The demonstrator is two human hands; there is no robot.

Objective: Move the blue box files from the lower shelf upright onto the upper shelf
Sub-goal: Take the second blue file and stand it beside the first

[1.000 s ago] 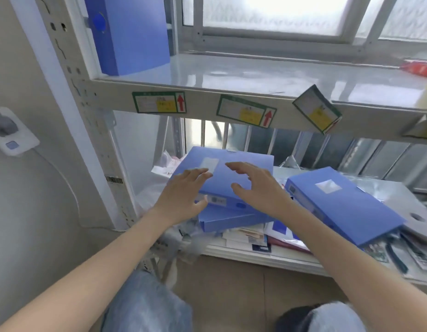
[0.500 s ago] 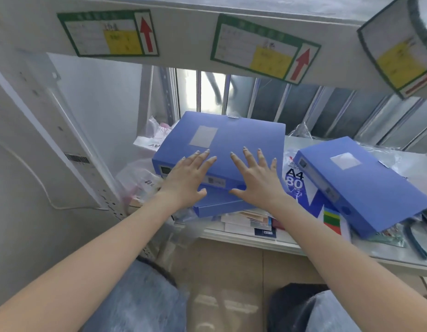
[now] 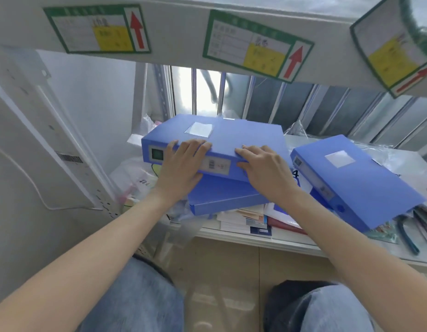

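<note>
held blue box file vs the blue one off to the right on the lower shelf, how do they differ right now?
The held box file has both hands on its near spine, left hand and right hand; the right box file is untouched. The held one sits on top of another blue file; the right one lies tilted on loose papers. The held spine faces the camera squarely; the right file is angled away. Both are blue, lying flat, with a pale label on top.

- Worn on the head, looking forward and down from close in front of the shelving.
- Sits below the upper shelf's front edge [image 3: 183, 41], which crosses the top of the frame, labels filling much of it.
- Faces into the lower shelf [image 3: 291, 243], close enough for both forearms to reach in from the bottom corners.
- Knees at the bottom edge.
- Single view only; wide-angle bending at the borders.
</note>
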